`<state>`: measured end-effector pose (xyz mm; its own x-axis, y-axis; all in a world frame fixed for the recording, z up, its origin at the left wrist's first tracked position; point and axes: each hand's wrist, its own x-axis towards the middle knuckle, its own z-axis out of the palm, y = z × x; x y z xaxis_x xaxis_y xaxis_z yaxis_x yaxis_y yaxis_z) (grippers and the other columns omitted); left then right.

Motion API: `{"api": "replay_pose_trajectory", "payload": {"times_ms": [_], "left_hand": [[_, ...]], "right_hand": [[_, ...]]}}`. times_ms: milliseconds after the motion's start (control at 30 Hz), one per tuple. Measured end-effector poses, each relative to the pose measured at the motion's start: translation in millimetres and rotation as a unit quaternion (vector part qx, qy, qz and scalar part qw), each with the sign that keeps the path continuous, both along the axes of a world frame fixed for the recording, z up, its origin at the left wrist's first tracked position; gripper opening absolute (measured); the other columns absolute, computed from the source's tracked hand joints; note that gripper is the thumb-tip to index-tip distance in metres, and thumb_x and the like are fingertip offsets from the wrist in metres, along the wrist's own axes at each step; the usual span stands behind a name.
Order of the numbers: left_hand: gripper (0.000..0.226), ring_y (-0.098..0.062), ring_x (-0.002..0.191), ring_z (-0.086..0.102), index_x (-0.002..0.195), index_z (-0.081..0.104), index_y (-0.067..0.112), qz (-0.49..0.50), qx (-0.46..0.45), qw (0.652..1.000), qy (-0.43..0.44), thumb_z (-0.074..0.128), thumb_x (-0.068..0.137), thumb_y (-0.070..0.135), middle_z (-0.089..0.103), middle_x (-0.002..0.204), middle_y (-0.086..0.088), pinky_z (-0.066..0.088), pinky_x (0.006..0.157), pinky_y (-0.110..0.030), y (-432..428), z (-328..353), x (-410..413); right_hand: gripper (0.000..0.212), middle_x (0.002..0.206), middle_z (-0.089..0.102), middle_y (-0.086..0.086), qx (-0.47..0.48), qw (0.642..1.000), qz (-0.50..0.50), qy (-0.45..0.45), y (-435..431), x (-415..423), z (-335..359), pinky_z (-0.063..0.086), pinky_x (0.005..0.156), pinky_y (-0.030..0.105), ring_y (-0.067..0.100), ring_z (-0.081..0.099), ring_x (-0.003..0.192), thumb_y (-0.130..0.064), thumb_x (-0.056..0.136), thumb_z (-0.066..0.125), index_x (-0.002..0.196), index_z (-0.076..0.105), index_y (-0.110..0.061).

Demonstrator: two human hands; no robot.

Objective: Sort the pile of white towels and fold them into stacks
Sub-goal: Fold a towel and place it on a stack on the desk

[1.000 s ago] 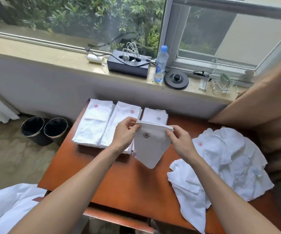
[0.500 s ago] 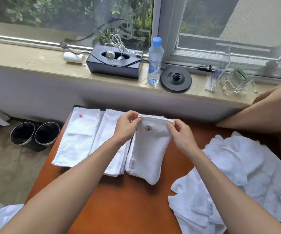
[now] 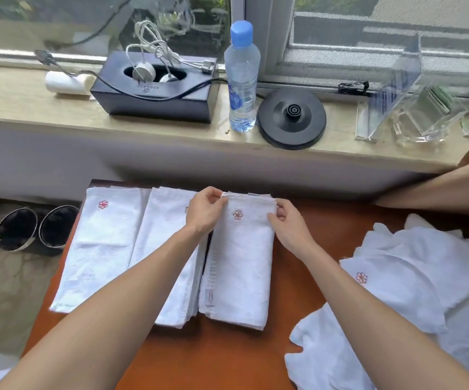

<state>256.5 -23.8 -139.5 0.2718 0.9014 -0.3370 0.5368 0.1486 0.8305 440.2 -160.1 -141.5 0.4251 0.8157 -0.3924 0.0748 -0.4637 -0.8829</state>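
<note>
On the worktop (image 3: 227,358), your left grip (image 3: 205,212) and right grip (image 3: 289,226) pinch the far corners of a folded towel (image 3: 241,263) topping the third stack (image 3: 229,323), two other stacks (image 3: 101,243) alongside, while the crumpled pile (image 3: 410,277) at right awaits folding.

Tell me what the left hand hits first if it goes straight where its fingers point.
The left hand is pinching the towel, so that comes first. Straight on along the towel's far edge, it would probably meet the right hand.

Orange-brown wooden tabletop (image 3: 227,361). On it: three stacks of folded white towels, side by side and touching: left stack (image 3: 101,249), middle stack (image 3: 165,215), right stack (image 3: 241,271). Right side: loose pile of unfolded white towels (image 3: 410,291).
</note>
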Motion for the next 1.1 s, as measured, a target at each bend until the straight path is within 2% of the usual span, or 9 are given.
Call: {"api": "replay_pose_trajectory", "payload": {"times_ms": [167, 300, 433, 567, 733, 833, 933, 1033, 1100], "left_hand": [[0.022, -0.007, 0.082, 0.064, 0.114, 0.066, 0.022, 0.001, -0.003, 0.999, 0.035, 0.061, 0.097, 0.034, 0.068, 0.095, 0.012, 0.044, 0.063, -0.022, 6.6, -17.4, 12.2], [0.040, -0.007, 0.082, 0.062, 0.137, 0.046, 0.020, 0.000, -0.027, 1.000, 0.001, 0.057, 0.099, 0.024, 0.067, 0.108, 0.008, 0.044, 0.069, -0.025, -16.2, -26.8, 10.2], [0.061, -0.011, 0.113, 0.060, 0.149, 0.023, 0.033, -0.055, -0.026, 0.998, -0.034, 0.055, 0.098, 0.019, 0.057, 0.135, 0.004, 0.051, 0.093, -0.028, -50.5, -25.5, -5.4], [0.046, -0.011, 0.127, 0.051, 0.140, 0.041, 0.027, -0.092, -0.026, 0.995, 0.002, 0.057, 0.098, 0.017, 0.051, 0.141, 0.008, 0.044, 0.105, -0.028, -91.6, -28.4, -40.6], [0.027, -0.010, 0.101, 0.055, 0.118, 0.054, 0.021, -0.071, -0.065, 0.995, -0.001, 0.062, 0.095, 0.012, 0.057, 0.112, 0.014, 0.045, 0.088, -0.022, -138.6, -35.6, -76.5], [0.041, -0.004, 0.106, 0.055, 0.128, 0.041, 0.022, -0.079, -0.082, 0.993, 0.011, 0.064, 0.095, 0.017, 0.051, 0.117, 0.016, 0.041, 0.087, -0.016, -160.7, -37.5, -96.4], [0.057, -0.006, 0.106, 0.059, 0.144, 0.031, 0.021, -0.061, -0.116, 0.991, 0.014, 0.063, 0.096, 0.019, 0.054, 0.122, 0.006, 0.044, 0.084, -0.022, -162.5, -32.2, -103.0], [0.048, -0.004, 0.095, 0.058, 0.140, 0.040, 0.020, -0.064, -0.086, 0.994, 0.021, 0.061, 0.097, 0.015, 0.056, 0.113, 0.006, 0.043, 0.074, -0.011, -154.2, -23.6, -99.1], [0.042, -0.002, 0.086, 0.055, 0.138, 0.044, 0.022, -0.066, -0.057, 0.996, 0.025, 0.057, 0.098, 0.013, 0.052, 0.106, 0.011, 0.041, 0.064, -0.005, -150.2, -16.9, -95.9]], "right_hand": [[0.060, 0.114, 0.067, -0.005, -0.037, 0.999, 0.008, -0.010, -10.6, -2.8, -14.0, 0.060, 0.081, 0.032, 0.016, 0.069, 0.094, -0.019, 0.098, 0.061, 0.153, 0.037, -0.029], [0.077, 0.116, 0.060, -0.020, -0.044, 0.999, -0.001, -0.005, -55.1, -21.7, -25.1, 0.056, 0.074, 0.019, 0.002, 0.067, 0.097, -0.030, 0.097, 0.066, 0.151, 0.019, -0.055], [0.056, 0.114, 0.052, -0.029, -0.020, 0.999, -0.027, -0.014, -75.4, -38.7, -28.1, 0.058, 0.075, 0.021, 0.001, 0.062, 0.103, -0.025, 0.092, 0.068, 0.120, 0.035, -0.060], [0.033, 0.124, 0.046, -0.021, -0.032, 0.998, 0.011, -0.048, -92.7, -67.6, -30.0, 0.051, 0.092, 0.027, -0.001, 0.054, 0.109, -0.022, 0.097, 0.059, 0.115, 0.050, -0.046], [0.033, 0.129, 0.047, -0.014, -0.060, 0.996, -0.019, -0.067, -120.7, -95.4, -25.1, 0.043, 0.108, 0.027, 0.000, 0.052, 0.119, -0.017, 0.098, 0.058, 0.125, 0.058, -0.035], [0.040, 0.137, 0.045, -0.013, -0.069, 0.996, -0.013, -0.063, -134.9, -116.7, -20.9, 0.039, 0.108, 0.023, -0.002, 0.049, 0.123, -0.019, 0.100, 0.056, 0.137, 0.054, -0.037], [0.046, 0.144, 0.043, -0.016, -0.078, 0.996, -0.016, -0.027, -145.3, -129.3, -18.0, 0.036, 0.104, 0.013, -0.006, 0.047, 0.126, -0.022, 0.104, 0.052, 0.149, 0.051, -0.034], [0.047, 0.142, 0.044, -0.018, -0.078, 0.996, -0.023, -0.032, -147.5, -132.5, -14.1, 0.032, 0.091, -0.004, -0.026, 0.042, 0.117, -0.014, 0.105, 0.043, 0.147, 0.053, -0.032], [0.048, 0.137, 0.050, -0.017, -0.066, 0.996, -0.040, -0.047, -146.4, -131.4, -12.2, 0.035, 0.097, 0.000, -0.023, 0.045, 0.116, -0.008, 0.103, 0.044, 0.142, 0.059, -0.031]]}}
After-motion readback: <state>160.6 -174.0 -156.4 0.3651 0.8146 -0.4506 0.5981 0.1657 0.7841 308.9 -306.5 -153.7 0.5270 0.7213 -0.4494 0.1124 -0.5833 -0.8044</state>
